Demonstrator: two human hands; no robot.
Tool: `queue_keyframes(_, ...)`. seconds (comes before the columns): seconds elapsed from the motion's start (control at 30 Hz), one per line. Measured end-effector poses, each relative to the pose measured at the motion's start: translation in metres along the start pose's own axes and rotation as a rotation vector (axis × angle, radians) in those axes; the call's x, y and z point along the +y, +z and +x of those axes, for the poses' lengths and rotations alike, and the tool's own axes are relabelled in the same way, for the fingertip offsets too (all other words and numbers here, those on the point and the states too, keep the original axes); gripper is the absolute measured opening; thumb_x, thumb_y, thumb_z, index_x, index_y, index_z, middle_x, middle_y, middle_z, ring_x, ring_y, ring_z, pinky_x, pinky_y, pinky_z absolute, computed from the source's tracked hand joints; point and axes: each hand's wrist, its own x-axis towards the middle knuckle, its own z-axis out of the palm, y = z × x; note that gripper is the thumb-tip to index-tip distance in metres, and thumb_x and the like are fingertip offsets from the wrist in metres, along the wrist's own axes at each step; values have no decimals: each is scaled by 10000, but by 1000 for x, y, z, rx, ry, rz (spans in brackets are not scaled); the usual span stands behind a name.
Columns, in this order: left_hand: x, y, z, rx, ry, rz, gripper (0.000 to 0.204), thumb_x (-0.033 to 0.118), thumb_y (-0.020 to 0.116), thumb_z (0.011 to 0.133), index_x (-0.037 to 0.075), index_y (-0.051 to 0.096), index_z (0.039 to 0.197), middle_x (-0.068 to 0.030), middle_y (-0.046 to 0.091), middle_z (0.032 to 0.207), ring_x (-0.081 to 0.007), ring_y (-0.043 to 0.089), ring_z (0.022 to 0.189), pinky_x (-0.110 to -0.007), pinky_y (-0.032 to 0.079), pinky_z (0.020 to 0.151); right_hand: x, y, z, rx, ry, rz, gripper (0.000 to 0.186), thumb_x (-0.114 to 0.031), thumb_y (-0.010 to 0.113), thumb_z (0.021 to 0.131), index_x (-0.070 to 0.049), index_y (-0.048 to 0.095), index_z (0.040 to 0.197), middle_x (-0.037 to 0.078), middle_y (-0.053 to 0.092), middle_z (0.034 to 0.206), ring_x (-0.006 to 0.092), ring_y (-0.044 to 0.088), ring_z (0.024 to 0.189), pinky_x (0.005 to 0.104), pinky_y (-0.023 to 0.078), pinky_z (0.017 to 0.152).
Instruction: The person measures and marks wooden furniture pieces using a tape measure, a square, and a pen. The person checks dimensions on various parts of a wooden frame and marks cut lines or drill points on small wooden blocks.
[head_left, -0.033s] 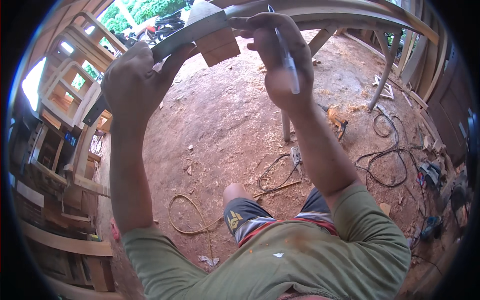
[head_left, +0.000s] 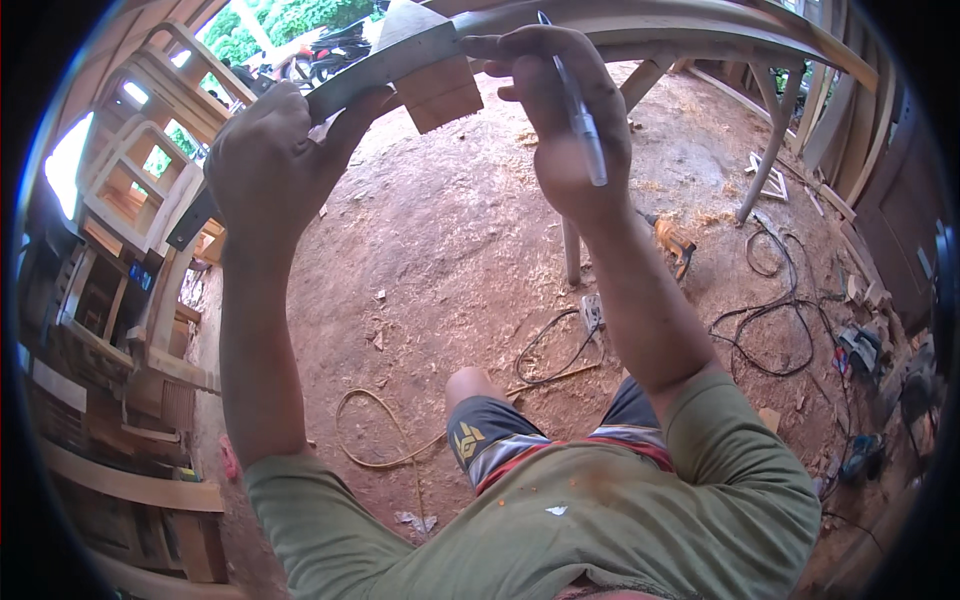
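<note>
My left hand is closed around a flat grey metal straightedge. A dark flat bar end with a hole shows below that hand; I cannot tell whether it belongs to the same tool. The straightedge lies across a squared wooden block at the top of the view. Just right of the block, my right hand holds a pen with a pale, clear barrel, slanting across the palm. Its forefinger reaches left to the straightedge's end, by the block.
A long curved wooden piece on legs spans the top right. Wooden frames stand along the left. On the dirt floor lie a yellow power tool, a socket box, black cables and a yellowish cord.
My right hand with the pen, the block and the straightedge have shifted very slightly to the right. Both grips stay the same.
</note>
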Motion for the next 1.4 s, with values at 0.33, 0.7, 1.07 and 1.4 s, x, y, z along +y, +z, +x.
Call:
queue_keyframes(0.33, -5, 4, -1, 89, 75, -32, 609, 578, 798, 798, 65, 552, 581, -26, 512, 545, -153, 498, 462, -335, 407, 457, -18, -10, 13, 144, 107, 241, 383, -295, 547, 1051, 18, 576, 1270, 178, 691, 1138, 194, 692, 923, 319, 542, 836)
queue_keyframes(0.7, -4, 8, 1, 105, 55, -27, 690, 683, 737, 797, 75, 506, 568, -25, 518, 533, -143, 481, 437, -323, 411, 427, -8, -7, 19, -198, -111, -126, 223, -15, 615, 964, 19, 614, 1185, 88, 717, 1047, 102, 656, 946, 235, 511, 791)
queue_keyframes(1.07, -1, -1, 0, 47, 23, -50, 679, 696, 727, 797, 67, 568, 598, -61, 534, 517, -206, 556, 452, -363, 466, 473, -6, 7, 20, -85, -15, 18, 116, -90, 678, 908, -17, 637, 988, 35, 671, 827, 92, 608, 765, 265, 504, 717)
queue_keyframes(1.4, 1, -1, 1, 59, 38, -13, 610, 636, 765, 799, 59, 634, 646, -68, 585, 545, -209, 592, 472, -359, 487, 484, 12, 4, 30, -192, -171, -124, 98, -31, 739, 805, -25, 646, 836, 42, 668, 776, 115, 622, 708, 274, 501, 648)
